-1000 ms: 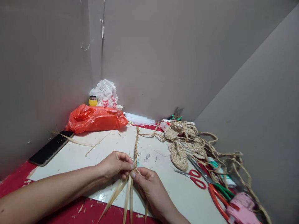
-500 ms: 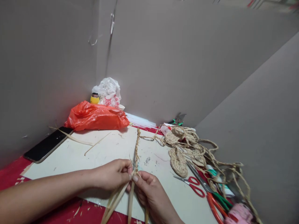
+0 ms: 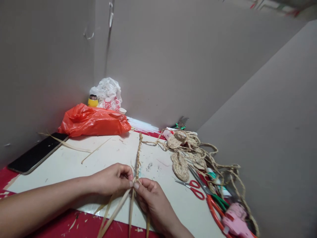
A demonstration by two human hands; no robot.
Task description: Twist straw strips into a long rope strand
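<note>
A narrow braid (image 3: 138, 158) of dry, straw-coloured fibre runs away from me over the white board (image 3: 84, 175). At its near end, my left hand (image 3: 115, 178) is closed in a pinch on the strands. Close beside it, almost touching, my right hand (image 3: 155, 200) pinches the same end between thumb and fingers. Several loose flat strands (image 3: 118, 208) hang from under the fingertips toward me. From the braid's far end a thin twisted cord (image 3: 151, 143) leads right to a heap of coiled braided pieces (image 3: 182, 140).
Right of my hands lie red-handled scissors (image 3: 194, 190), large shears (image 3: 215, 208) and a pink tool (image 3: 235, 219). A phone (image 3: 37, 153) and an orange plastic bag (image 3: 95, 120) lie at left. White sticks (image 3: 142, 125) and pliers (image 3: 182, 124) rest by the grey wall (image 3: 158, 66).
The whole view has shifted, so everything sits further left and slightly higher. Both hands stay at the braid's near end; the loose strands hang more spread apart.
</note>
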